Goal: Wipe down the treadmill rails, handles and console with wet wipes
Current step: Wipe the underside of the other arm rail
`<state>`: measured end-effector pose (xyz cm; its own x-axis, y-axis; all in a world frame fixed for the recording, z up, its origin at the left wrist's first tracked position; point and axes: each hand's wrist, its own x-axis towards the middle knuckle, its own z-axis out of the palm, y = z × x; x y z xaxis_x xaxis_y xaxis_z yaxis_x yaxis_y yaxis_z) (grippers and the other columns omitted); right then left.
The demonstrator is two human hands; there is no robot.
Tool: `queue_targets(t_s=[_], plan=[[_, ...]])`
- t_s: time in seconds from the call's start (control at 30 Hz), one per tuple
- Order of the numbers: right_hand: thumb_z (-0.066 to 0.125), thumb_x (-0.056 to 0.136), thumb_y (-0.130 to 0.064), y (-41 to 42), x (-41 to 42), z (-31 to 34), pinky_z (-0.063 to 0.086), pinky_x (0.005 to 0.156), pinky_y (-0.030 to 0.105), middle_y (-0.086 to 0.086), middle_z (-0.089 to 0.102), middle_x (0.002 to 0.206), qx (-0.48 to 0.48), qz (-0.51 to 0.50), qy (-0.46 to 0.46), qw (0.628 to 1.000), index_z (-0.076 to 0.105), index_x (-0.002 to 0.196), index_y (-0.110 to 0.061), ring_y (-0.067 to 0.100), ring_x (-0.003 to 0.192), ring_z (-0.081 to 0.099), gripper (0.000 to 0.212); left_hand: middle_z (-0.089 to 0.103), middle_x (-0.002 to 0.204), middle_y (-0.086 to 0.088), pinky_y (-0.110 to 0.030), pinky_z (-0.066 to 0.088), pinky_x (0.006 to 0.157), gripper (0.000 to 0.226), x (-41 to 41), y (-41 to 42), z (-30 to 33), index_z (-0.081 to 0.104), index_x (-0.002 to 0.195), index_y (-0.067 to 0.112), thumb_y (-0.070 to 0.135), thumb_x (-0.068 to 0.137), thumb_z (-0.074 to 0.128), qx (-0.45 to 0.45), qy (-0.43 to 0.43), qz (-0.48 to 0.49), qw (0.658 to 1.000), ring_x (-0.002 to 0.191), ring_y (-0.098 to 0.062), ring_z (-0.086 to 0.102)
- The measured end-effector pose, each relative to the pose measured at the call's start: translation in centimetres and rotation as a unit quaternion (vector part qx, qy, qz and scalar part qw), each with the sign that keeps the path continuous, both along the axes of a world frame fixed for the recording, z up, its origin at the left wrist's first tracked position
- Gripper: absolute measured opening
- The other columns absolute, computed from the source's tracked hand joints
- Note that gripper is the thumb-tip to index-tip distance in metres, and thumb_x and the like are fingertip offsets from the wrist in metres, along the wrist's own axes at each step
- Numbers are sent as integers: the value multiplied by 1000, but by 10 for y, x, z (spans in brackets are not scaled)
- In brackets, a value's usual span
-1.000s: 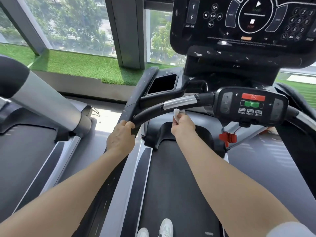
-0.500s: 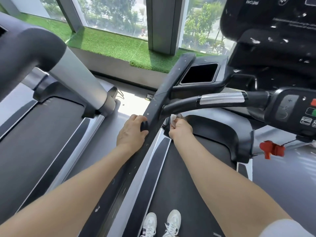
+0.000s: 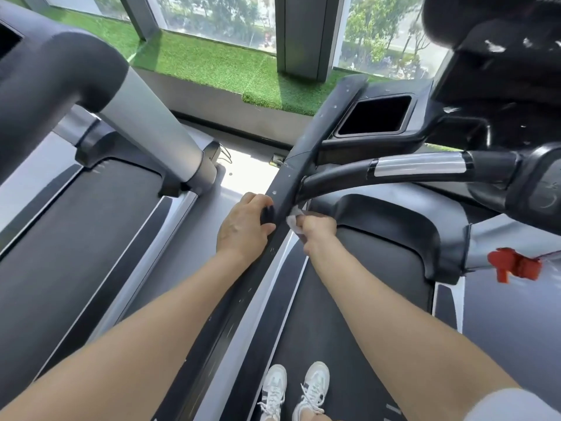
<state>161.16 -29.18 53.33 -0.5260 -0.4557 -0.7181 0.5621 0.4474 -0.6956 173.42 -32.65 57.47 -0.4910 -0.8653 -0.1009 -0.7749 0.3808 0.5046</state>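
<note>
Mid-frame, my left hand (image 3: 244, 227) gripped the black side rail (image 3: 291, 180) while my right hand (image 3: 317, 230) pinched the wet wipe (image 3: 294, 219) against its inner edge. Rail step; next I'd probably drag the wipe down it.

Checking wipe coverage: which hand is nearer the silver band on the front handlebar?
Right. The right hand, pinching the wet wipe, sits just below the bar leading to the silver band; the left hand grips the side rail, farther away.

Bright daylight enters through the tall glass windows (image 3: 212, 13) ahead; glare patch on the grey floor (image 3: 249, 174). Wide-angle bending at edges; slight softness throughout.
</note>
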Motion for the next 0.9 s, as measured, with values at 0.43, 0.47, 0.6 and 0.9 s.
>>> queue_targets(t_s=[0.43, 0.47, 0.6, 0.9], plan=[[63, 90, -15, -10, 16, -16, 43, 73, 15, 10, 68, 98, -46, 2, 396, 917, 74, 103, -8, 23, 89, 63, 18, 51, 118, 5, -33, 45, 83, 31, -1, -4, -2, 56, 113, 20, 16, 85, 68, -2, -9, -7, 1000, 100, -20, 56], [62, 90, -15, -8, 15, -19, 41, 71, 17, 10, 68, 98, -29, 21, 397, 917, 74, 102, -9, 24, 88, 63, 18, 52, 118, 5, -33, 45, 84, 31, -1, -4, -2, 56, 113, 20, 15, 85, 69, 1, -7, -6, 1000, 100, -20, 56], [57, 90, -10, 9, 11, -24, 32, 65, 13, 9, 68, 103, 33, 58, 380, 923, 73, 105, -10, 24, 90, 61, 22, 51, 120, 6, -31, 43, 83, 32, -2, -4, 0, 56, 114, 20, 15, 85, 68, 6, -6, -2, 1000, 103, -19, 56], [56, 92, -14, -2, 11, -23, 28, 64, 12, 7, 67, 107, 50, 64, 404, 911, 72, 107, -14, 24, 95, 61, 22, 51, 119, 5, -32, 44, 84, 32, -2, -5, 0, 56, 114, 20, 16, 85, 68, 2, -9, -1, 1000, 103, -19, 56]])
